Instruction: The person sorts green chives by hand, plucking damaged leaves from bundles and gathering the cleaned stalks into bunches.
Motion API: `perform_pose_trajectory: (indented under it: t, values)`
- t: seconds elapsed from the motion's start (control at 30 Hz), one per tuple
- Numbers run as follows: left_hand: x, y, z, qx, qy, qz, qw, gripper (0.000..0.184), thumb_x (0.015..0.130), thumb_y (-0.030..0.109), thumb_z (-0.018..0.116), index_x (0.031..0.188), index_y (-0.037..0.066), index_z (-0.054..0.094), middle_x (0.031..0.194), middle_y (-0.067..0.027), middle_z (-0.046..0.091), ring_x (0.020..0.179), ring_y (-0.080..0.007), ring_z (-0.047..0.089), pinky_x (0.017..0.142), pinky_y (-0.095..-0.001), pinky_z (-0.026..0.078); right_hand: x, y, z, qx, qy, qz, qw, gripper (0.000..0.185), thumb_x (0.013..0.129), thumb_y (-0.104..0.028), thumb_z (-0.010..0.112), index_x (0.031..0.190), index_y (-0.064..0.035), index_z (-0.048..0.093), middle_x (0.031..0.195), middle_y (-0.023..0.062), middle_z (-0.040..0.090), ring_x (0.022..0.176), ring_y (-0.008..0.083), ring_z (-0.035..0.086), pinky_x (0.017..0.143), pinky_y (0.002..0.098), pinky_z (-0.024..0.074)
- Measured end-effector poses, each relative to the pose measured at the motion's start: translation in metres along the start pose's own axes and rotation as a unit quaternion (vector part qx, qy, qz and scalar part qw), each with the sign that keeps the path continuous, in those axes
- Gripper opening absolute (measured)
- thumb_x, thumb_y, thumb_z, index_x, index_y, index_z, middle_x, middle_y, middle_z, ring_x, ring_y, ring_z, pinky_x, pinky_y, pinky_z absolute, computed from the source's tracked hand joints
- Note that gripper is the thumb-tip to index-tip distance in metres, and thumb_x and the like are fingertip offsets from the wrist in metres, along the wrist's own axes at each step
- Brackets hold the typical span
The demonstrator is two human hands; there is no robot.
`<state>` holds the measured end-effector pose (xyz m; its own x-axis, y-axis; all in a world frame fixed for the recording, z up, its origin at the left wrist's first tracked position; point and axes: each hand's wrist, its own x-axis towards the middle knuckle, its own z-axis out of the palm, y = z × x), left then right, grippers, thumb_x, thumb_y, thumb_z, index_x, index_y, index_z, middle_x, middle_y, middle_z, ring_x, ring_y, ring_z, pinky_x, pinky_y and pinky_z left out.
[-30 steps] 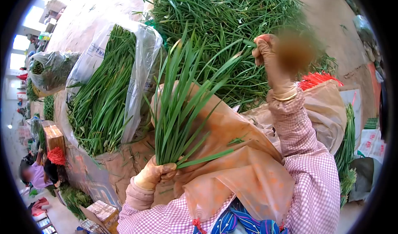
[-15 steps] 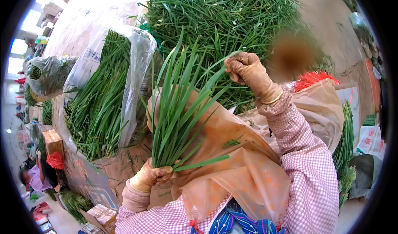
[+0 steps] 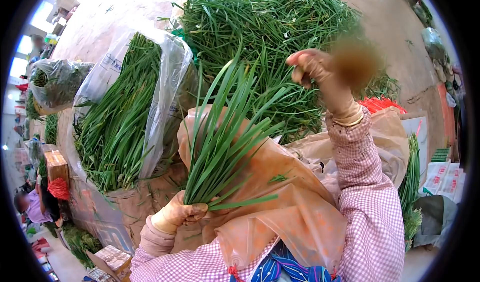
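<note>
My left hand (image 3: 181, 211), in a tan glove, is closed round the base of a bunch of garlic chives (image 3: 225, 142). The long flat leaves fan upward, and one leaf sticks out sideways to the right. Above the near edge of a large loose pile of garlic chives (image 3: 270, 27), my gloved right hand (image 3: 312, 68) is raised. Its fingers are bent and partly apart, with nothing visible between them. A brown blurred spot hides some of that hand's back. Beneath the bunch, a translucent orange-brown plastic apron (image 3: 290, 207) covers my lap.
To the left, an open plastic bag (image 3: 167, 57) is packed with aligned chives. Behind it stands another filled bag (image 3: 62, 87). Red ties (image 3: 382, 105) lie at the right, near upright green bundles (image 3: 411, 172). A person (image 3: 37, 207) is at far left.
My right hand has moved up and right, away from the bunch, and a leaf tip it pinched is out of its fingers. My left hand keeps its grip nearly in place.
</note>
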<state>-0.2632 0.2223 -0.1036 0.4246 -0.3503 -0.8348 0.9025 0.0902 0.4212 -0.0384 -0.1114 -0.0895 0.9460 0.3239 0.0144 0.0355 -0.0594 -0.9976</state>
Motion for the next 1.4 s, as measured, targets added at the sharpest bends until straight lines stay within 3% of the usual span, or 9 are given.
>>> perform_pose_trajectory:
  t: [0.27, 0.47, 0.53, 0.73, 0.93, 1.07, 1.2, 1.33, 1.4]
  values:
    - [-0.004, 0.002, 0.003, 0.012, 0.003, 0.006, 1.0, 0.032, 0.081, 0.01, 0.06, 0.112, 0.003, 0.061, 0.059, 0.0028, 0.045, 0.043, -0.0032, 0.031, 0.039, -0.0186, 0.023, -0.009, 0.015, 0.042, -0.032, -0.152, 0.066, 0.986, 0.023, 0.086, -0.023, 0.066, 0.092, -0.001, 0.063, 0.071, -0.0012, 0.059, 0.065, 0.0052, 0.052, 0.061, 0.0227, 0.045]
    - [-0.008, 0.007, 0.008, -0.006, -0.028, 0.039, 0.999, 0.033, 0.084, 0.01, 0.06, 0.116, 0.001, 0.059, 0.059, 0.0047, 0.042, 0.048, -0.0031, 0.032, 0.042, -0.018, 0.023, -0.007, 0.047, 0.053, -0.252, 0.148, -0.237, 0.926, 0.012, 0.084, -0.012, 0.066, 0.083, -0.0007, 0.063, 0.066, 0.0101, 0.061, 0.053, 0.021, 0.057, 0.051, 0.0294, 0.0463]
    - [-0.007, 0.007, 0.008, 0.001, -0.024, 0.032, 0.999, 0.034, 0.084, 0.01, 0.061, 0.117, 0.001, 0.059, 0.059, 0.0048, 0.042, 0.049, -0.0032, 0.032, 0.043, -0.0179, 0.023, 0.003, 0.036, 0.03, -0.01, 0.203, -0.008, 0.979, 0.007, 0.087, -0.009, 0.063, 0.09, -0.0029, 0.063, 0.069, 0.0013, 0.063, 0.057, 0.015, 0.057, 0.055, 0.0261, 0.0482]
    - [-0.006, 0.009, 0.006, 0.011, -0.028, 0.017, 0.999, 0.036, 0.084, 0.01, 0.06, 0.119, 0.001, 0.058, 0.06, 0.0049, 0.042, 0.05, -0.0032, 0.032, 0.044, -0.0179, 0.024, 0.032, -0.013, 0.021, -0.215, -0.001, -0.279, 0.936, 0.022, 0.09, -0.02, 0.057, 0.101, -0.0018, 0.063, 0.099, 0.0092, 0.062, 0.089, 0.0194, 0.058, 0.079, 0.0296, 0.0477]
    - [-0.006, 0.009, 0.003, 0.018, -0.053, 0.03, 0.998, 0.038, 0.085, 0.01, 0.059, 0.121, 0.0, 0.056, 0.062, 0.0049, 0.043, 0.052, -0.0031, 0.032, 0.046, -0.0178, 0.025, 0.069, -0.003, 0.046, -0.366, -0.251, -0.291, 0.848, 0.028, 0.09, -0.029, 0.055, 0.097, -0.0028, 0.064, 0.095, 0.0145, 0.062, 0.092, 0.0318, 0.058, 0.081, 0.0379, 0.0472]
    - [-0.007, 0.008, 0.004, -0.002, -0.069, 0.038, 0.997, 0.039, 0.085, 0.01, 0.059, 0.122, -0.002, 0.055, 0.065, 0.0049, 0.044, 0.054, -0.003, 0.033, 0.048, -0.0169, 0.028, 0.061, 0.006, 0.059, -0.255, -0.25, -0.24, 0.903, 0.025, 0.089, -0.027, 0.057, 0.093, -0.003, 0.063, 0.089, 0.0139, 0.062, 0.086, 0.0329, 0.059, 0.076, 0.0377, 0.048]
    - [-0.006, 0.013, 0.005, 0.031, -0.046, 0.009, 0.998, 0.04, 0.085, 0.01, 0.059, 0.122, -0.002, 0.054, 0.064, 0.0052, 0.044, 0.054, -0.0031, 0.034, 0.05, -0.0174, 0.03, 0.061, 0.016, 0.053, -0.194, -0.031, -0.214, 0.957, 0.024, 0.091, -0.022, 0.057, 0.089, 0.0015, 0.058, 0.079, 0.0117, 0.062, 0.074, 0.0227, 0.06, 0.07, 0.0318, 0.0491]
    - [-0.005, 0.011, 0.005, 0.007, -0.053, 0.021, 0.998, 0.039, 0.085, 0.011, 0.06, 0.122, -0.002, 0.055, 0.064, 0.0056, 0.043, 0.054, -0.0032, 0.033, 0.051, -0.0178, 0.03, 0.064, 0.002, 0.031, -0.066, -0.073, -0.13, 0.987, 0.03, 0.09, -0.028, 0.059, 0.094, 0.0018, 0.061, 0.086, 0.0106, 0.063, 0.082, 0.0214, 0.06, 0.08, 0.0309, 0.048]
    - [-0.004, 0.011, 0.005, 0.005, -0.055, 0.017, 0.998, 0.039, 0.085, 0.011, 0.06, 0.122, -0.003, 0.055, 0.064, 0.0058, 0.043, 0.053, -0.0031, 0.032, 0.051, -0.0178, 0.029, 0.06, -0.008, 0.035, -0.219, -0.209, -0.188, 0.934, 0.034, 0.09, -0.032, 0.057, 0.099, 0.0002, 0.063, 0.094, 0.0123, 0.062, 0.088, 0.0237, 0.059, 0.083, 0.0333, 0.047]
